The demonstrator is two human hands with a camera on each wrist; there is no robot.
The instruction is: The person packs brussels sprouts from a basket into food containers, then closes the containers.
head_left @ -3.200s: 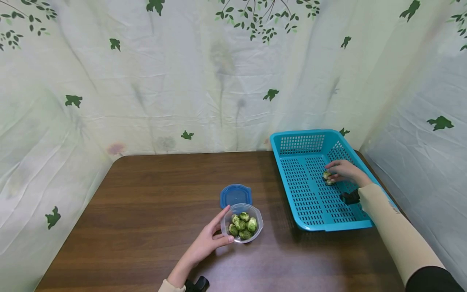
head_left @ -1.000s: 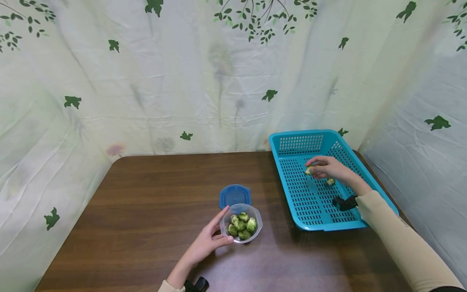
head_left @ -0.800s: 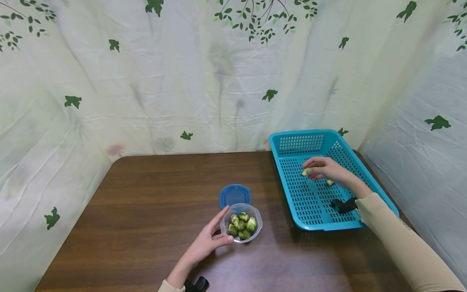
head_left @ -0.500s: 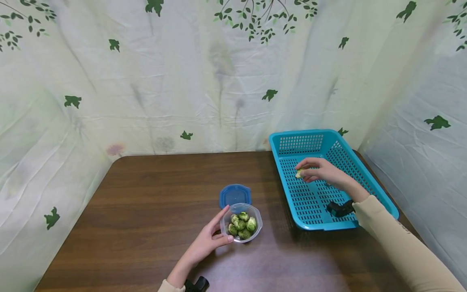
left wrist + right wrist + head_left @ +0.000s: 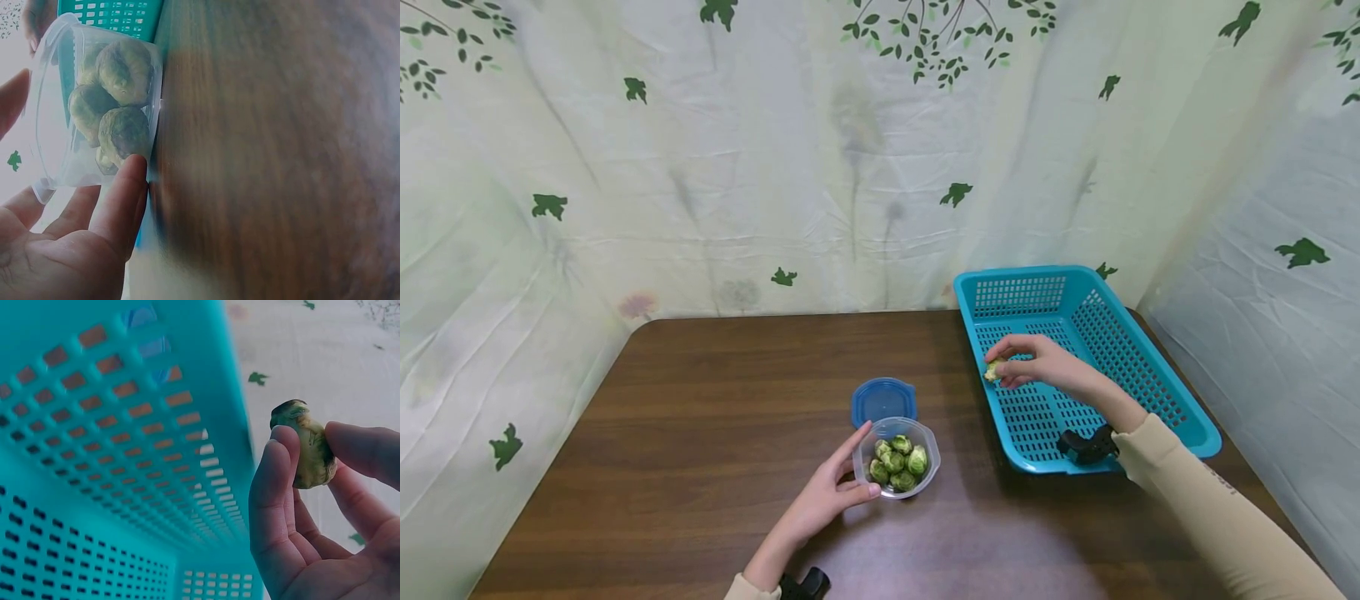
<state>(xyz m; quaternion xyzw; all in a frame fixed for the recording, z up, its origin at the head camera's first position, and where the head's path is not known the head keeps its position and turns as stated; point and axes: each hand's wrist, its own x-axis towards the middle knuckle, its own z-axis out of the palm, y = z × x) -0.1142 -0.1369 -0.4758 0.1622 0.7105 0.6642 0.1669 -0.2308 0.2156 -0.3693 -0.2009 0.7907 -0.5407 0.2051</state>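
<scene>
My right hand point(image 5: 1048, 367) pinches a Brussels sprout point(image 5: 994, 370) between thumb and fingertips, above the left side of the blue basket point(image 5: 1026, 467). In the right wrist view the sprout point(image 5: 309, 447) is raised level with the basket's rim and apart from it. On the table my left hand point(image 5: 823, 500) holds a clear plastic tub point(image 5: 934, 467) from its left side, thumb in front and forefinger behind. Several Brussels sprouts point(image 5: 895, 461) lie inside the tub. In the left wrist view the fingers point(image 5: 122, 206) touch the tub's wall. My right hand and forearm cover part of the basket's floor.
A blue lid point(image 5: 883, 400) lies on the brown table point(image 5: 722, 400) just behind the tub. The basket stands at the table's right end, near the hanging cloth point(image 5: 820, 167) that closes off the back and sides.
My right hand has lifted the sprout from the basket's floor and carried it left toward the near-left rim. Another sprout in the basket is now hidden behind the arm. The left hand stays put.
</scene>
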